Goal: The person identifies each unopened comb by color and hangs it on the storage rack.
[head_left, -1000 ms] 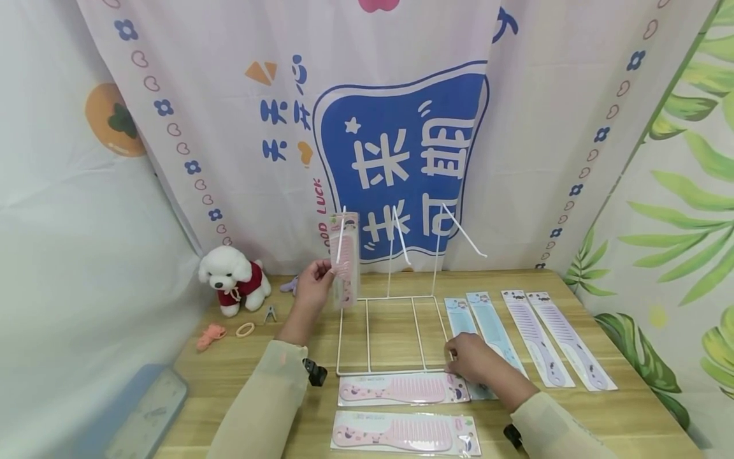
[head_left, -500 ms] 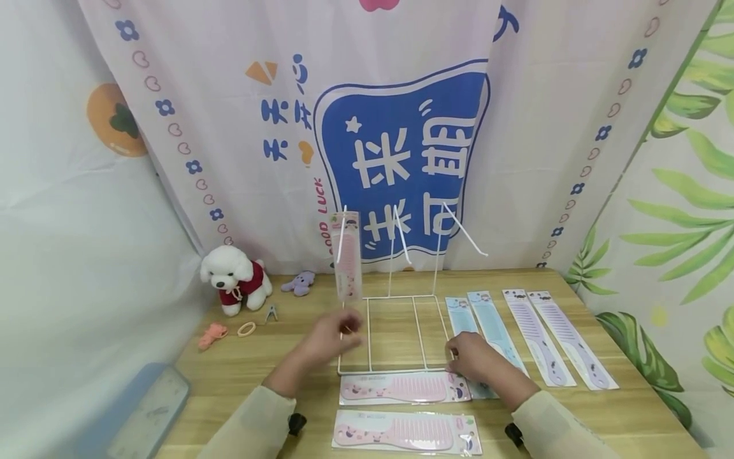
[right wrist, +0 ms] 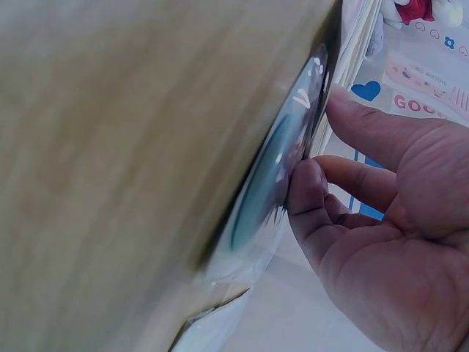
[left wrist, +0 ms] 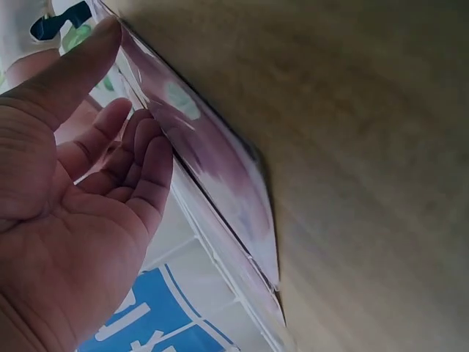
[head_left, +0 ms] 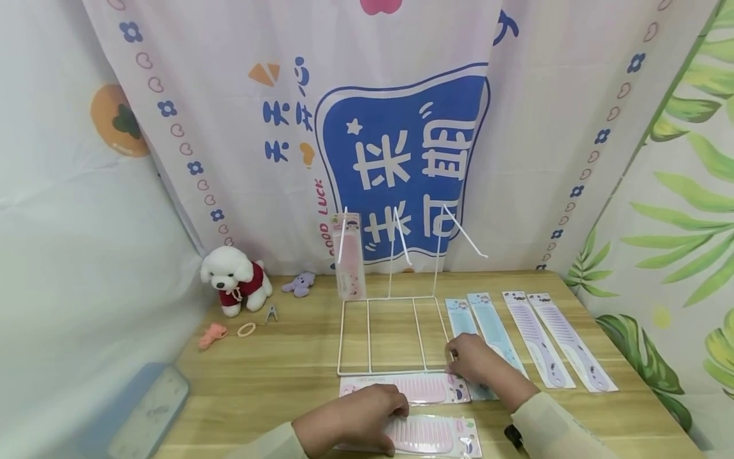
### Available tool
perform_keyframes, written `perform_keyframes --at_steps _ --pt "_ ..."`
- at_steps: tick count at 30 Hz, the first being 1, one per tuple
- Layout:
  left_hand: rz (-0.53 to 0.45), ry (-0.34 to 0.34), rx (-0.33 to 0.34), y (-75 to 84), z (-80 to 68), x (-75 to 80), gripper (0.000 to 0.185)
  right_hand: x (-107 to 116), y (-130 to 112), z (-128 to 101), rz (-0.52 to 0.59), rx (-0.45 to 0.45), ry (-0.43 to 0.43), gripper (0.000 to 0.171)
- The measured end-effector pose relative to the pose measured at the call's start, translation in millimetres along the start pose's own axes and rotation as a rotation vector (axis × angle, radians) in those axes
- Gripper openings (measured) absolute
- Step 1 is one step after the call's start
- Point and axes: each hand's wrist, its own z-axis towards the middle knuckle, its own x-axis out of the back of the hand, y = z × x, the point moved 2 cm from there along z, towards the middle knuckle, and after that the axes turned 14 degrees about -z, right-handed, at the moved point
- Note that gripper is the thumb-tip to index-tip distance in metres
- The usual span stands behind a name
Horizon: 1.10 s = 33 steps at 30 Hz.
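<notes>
My left hand is over the nearer packaged pink comb, thumb toward its near edge and fingers at its far edge; the fingers look loosely bent in the left wrist view. My right hand grips the front right corner of the white wire rack, above a packaged blue comb. Another packaged pink comb lies along the rack's front edge, partly behind my left hand. On the rack's left hook hangs a packaged pink comb. The middle and right hooks are bare.
Another packaged blue comb and two packaged purple combs lie on the right of the wooden table. On the left are a white toy dog, a purple toy, a small clip, a ring and an orange item.
My left hand has let go of the hanging pink comb package and moved down and toward me, to the nearer pink comb. My right hand has stayed at the rack's corner.
</notes>
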Motion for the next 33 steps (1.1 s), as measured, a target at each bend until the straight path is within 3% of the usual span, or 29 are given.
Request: perform_keyframes --at_steps 18,33 --pt "0.044 0.022 0.114 9.5 7.3 -3.6 0.051 -0.1 -2.9 0.0 -0.009 -0.008 -0.014 0.030" --pt "0.051 -0.028 0.113 13.3 7.9 -8.1 0.047 -0.8 -0.7 -0.1 -0.016 -0.012 -0.006 0.029"
